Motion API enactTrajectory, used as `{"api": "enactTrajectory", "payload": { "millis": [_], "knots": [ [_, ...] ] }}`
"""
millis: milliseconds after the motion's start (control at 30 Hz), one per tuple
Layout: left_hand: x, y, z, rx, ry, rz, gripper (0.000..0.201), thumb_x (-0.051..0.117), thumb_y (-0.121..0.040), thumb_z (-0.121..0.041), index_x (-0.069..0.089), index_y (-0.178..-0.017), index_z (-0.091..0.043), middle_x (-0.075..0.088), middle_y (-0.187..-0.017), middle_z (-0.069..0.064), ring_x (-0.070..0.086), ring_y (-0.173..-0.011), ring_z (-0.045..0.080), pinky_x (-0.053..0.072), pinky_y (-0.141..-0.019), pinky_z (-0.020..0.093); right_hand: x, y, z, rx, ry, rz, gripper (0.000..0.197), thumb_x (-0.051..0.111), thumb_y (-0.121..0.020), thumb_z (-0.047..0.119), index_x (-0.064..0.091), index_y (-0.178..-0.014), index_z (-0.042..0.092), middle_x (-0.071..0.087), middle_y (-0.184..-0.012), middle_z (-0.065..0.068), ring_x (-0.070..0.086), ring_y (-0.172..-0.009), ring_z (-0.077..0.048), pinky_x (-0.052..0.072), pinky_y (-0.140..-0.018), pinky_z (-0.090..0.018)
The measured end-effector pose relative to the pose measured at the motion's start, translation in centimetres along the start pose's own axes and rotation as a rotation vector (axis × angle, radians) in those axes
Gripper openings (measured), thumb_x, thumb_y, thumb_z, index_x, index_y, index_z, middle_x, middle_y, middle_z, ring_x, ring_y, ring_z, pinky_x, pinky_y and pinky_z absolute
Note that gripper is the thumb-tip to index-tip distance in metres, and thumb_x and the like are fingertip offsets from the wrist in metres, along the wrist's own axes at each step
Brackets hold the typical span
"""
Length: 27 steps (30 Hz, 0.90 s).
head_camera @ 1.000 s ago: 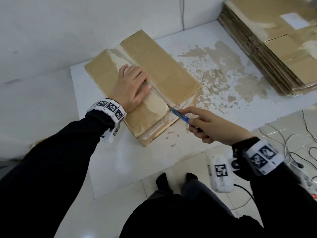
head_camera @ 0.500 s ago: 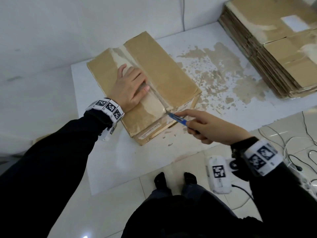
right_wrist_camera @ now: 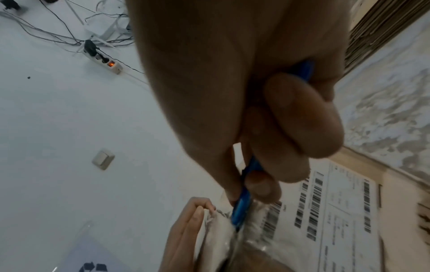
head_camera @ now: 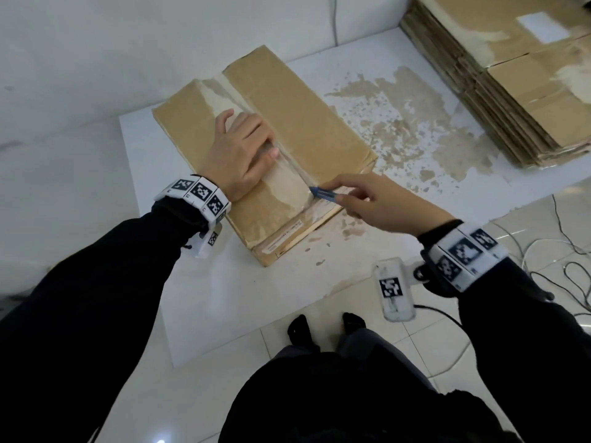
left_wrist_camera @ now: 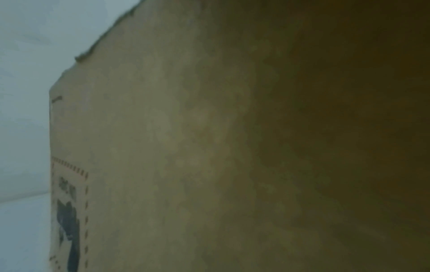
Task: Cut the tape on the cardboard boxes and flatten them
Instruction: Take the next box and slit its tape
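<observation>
A brown cardboard box [head_camera: 297, 116] lies on the white table [head_camera: 249, 298], with clear tape [head_camera: 289, 182] along its centre seam. My left hand [head_camera: 246, 148] presses flat on the box top beside the seam. My right hand [head_camera: 367, 199] grips a blue utility knife [head_camera: 324, 194], whose tip touches the tape at the box's near end. In the right wrist view the knife [right_wrist_camera: 242, 211] meets the wrinkled tape [right_wrist_camera: 223, 237] next to a barcode label [right_wrist_camera: 325, 208] and my left fingers [right_wrist_camera: 186, 230]. The left wrist view shows only the box side [left_wrist_camera: 186, 147].
A tall stack of flattened cardboard [head_camera: 511, 75] fills the table's far right. Torn brown paper residue [head_camera: 415, 129] covers the table between. Cables [head_camera: 569, 270] and a power strip [right_wrist_camera: 104, 62] lie on the tiled floor to the right.
The blue knife's tip has moved from the box's near corner inward onto the centre tape seam. My left hand has kept pressing on the box top.
</observation>
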State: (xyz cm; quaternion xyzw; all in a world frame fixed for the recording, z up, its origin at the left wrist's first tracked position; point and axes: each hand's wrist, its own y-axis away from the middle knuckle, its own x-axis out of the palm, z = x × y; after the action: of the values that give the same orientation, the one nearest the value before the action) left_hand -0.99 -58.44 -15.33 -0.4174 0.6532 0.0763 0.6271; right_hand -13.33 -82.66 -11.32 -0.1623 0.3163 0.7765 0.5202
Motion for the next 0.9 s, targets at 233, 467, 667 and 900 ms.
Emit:
{"api": "enactTrajectory", "payload": {
  "millis": [233,467,667,900],
  "knots": [
    [0.1,-0.3,-0.1,-0.027,0.02,-0.026,0.028,0.035,-0.098,-0.031,0.055,-0.096,-0.012,0.053,-0.099,0.002,0.049,-0.101,0.021,0.021,-0.107,0.048,1.6,2.3,-1.0,0.028,-0.239,0.034,0.027,0.044,-0.1,0.023,0.06,-0.12,0.03,0.046,-0.059,-0.002,0.031,-0.04,-0.009,0.028,-0.039,-0.019],
    [0.1,-0.9,0.0,-0.008,-0.067,0.053,0.036,0.032,-0.098,-0.036,0.058,-0.097,-0.011,0.055,-0.099,0.006,0.051,-0.101,0.025,0.016,-0.109,0.051,0.0,6.2,-2.6,0.037,-0.219,-0.042,0.028,0.048,-0.097,0.025,0.057,-0.12,0.037,0.06,-0.063,0.001,0.037,-0.044,-0.014,0.031,-0.04,-0.023],
    [-1.9,-3.5,-2.3,-0.013,-0.421,0.433,0.061,0.016,-0.097,-0.047,0.067,-0.091,-0.015,0.061,-0.098,0.005,0.046,-0.113,0.025,0.004,-0.114,0.048,0.8,2.6,-1.2,-0.103,0.145,-0.225,0.029,0.05,-0.097,0.022,0.056,-0.123,0.036,0.061,-0.079,0.01,0.047,-0.048,0.0,0.033,-0.047,-0.014],
    [-1.7,-5.2,-4.1,-0.893,0.231,0.604,0.032,0.05,-0.098,-0.026,0.063,-0.119,-0.006,0.058,-0.127,0.011,0.051,-0.12,0.028,0.039,-0.101,0.033,2.3,1.8,-1.3,-0.204,0.312,-0.208,0.033,0.048,-0.096,0.013,0.054,-0.126,0.025,0.049,-0.063,0.004,0.041,-0.051,-0.011,0.034,-0.048,-0.032]
  ]
}}
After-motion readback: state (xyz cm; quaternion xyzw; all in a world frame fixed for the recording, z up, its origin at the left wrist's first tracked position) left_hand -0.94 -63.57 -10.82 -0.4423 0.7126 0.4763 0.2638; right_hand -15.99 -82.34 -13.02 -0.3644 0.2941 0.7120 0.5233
